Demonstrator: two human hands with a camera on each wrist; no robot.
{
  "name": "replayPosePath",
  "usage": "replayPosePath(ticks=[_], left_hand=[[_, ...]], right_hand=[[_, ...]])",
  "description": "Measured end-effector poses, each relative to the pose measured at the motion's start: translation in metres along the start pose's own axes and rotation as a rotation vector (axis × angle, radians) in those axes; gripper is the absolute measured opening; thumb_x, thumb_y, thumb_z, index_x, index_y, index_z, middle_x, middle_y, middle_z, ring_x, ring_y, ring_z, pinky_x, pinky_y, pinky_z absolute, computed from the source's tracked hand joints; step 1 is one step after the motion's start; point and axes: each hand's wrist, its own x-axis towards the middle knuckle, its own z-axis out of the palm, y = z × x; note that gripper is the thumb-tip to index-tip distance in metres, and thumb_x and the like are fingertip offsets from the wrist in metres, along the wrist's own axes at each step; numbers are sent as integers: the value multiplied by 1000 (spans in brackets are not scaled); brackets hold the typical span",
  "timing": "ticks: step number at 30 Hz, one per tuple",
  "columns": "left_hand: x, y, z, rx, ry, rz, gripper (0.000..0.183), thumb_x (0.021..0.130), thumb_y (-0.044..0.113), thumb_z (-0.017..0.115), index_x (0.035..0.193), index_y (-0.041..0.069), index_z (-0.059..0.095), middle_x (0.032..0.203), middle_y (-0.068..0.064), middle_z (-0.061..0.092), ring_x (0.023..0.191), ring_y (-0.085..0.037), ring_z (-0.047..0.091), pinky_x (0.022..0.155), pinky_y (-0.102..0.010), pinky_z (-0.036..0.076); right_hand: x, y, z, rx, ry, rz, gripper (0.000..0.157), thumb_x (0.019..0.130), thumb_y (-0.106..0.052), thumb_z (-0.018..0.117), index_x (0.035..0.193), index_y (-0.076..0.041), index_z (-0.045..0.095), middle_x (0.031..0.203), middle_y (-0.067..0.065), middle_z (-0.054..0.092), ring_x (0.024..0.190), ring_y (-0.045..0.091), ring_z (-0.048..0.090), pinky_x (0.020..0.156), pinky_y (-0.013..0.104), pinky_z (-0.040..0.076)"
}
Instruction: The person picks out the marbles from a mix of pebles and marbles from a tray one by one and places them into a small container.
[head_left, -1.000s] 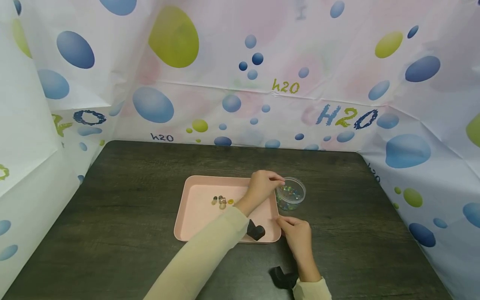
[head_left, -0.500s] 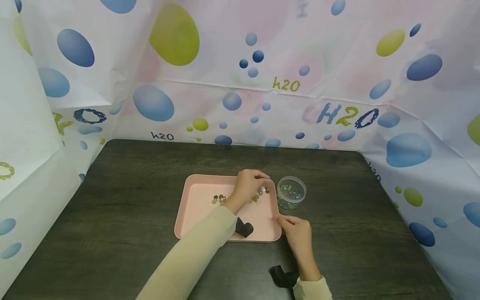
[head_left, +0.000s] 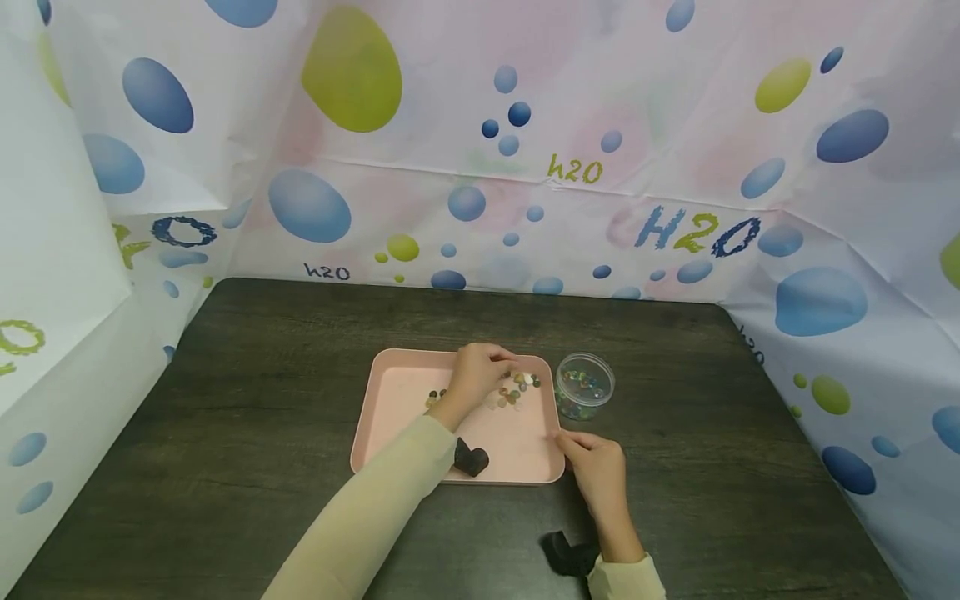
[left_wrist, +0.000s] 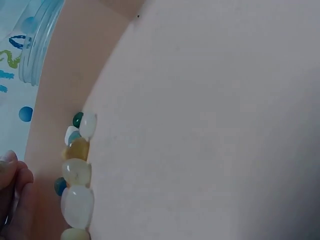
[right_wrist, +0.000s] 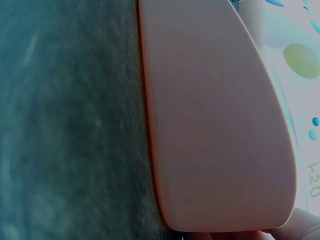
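Note:
Over the pink tray [head_left: 405, 458], my left hand [head_left: 474, 375] hovers with thumb and fingers bent close together. Whether anything small lies between its fingertips cannot be made out. Beside it on the tray lie several small polished stones [head_left: 508, 397] in white, tan and green. More stones [head_left: 432, 398] sit left of the wrist, partly hidden by it. In the left wrist view, a row of stones [left_wrist: 79, 205] stands near the fingers [left_wrist: 22, 210]. My right hand [head_left: 596, 467] pinches the tray's right edge near the front corner; its fingertips show at the rim in the right wrist view.
A clear round jar [head_left: 583, 387] holding several coloured glass pieces stands just right of the tray. Black straps [head_left: 567, 554] are on both wrists. A patterned sheet [head_left: 420, 150] hangs behind the dark table [head_left: 247, 433].
My left hand has moved left from beside the jar's rim to over the tray's middle, uncovering the right-hand stones. The right hand has kept its hold on the tray edge.

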Motion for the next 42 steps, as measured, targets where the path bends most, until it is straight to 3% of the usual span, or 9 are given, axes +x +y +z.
replayPosePath(ticks=[10,21,27,37,42], left_hand=[[2,-11,2,143,21,55,12,91,16,73,95,8,80,94,-9,78,76,-15,69,61,-18,49],[0,-19,2,150,-11,23,11,89,14,75,94,6,80,95,-9,78,82,-18,73,66,-22,55],[0,-20,4,176,-18,41,9,87,14,77,91,7,81,95,-7,78,84,-19,72,68,-23,54],[-3,-21,8,192,-28,62,8,88,11,75,92,6,80,87,-6,78,70,-8,65,63,-18,50],[-3,-24,8,149,-18,53,7,88,10,75,92,6,80,87,-7,78,69,-8,64,62,-18,50]], right_hand=[[0,-2,-1,1,-2,-1,21,86,-15,76,94,3,79,96,20,76,70,3,63,58,16,50],[0,-2,1,12,-2,8,20,86,-14,76,94,4,79,96,21,76,70,3,62,58,17,50],[0,-2,0,3,0,7,20,87,-14,75,95,4,79,97,21,76,71,4,62,58,17,50],[0,4,2,-14,8,-5,21,87,-16,75,95,3,79,98,20,76,71,4,63,58,18,50],[0,8,4,-8,16,-17,20,87,-14,75,95,4,79,96,21,76,67,5,62,57,19,50]])
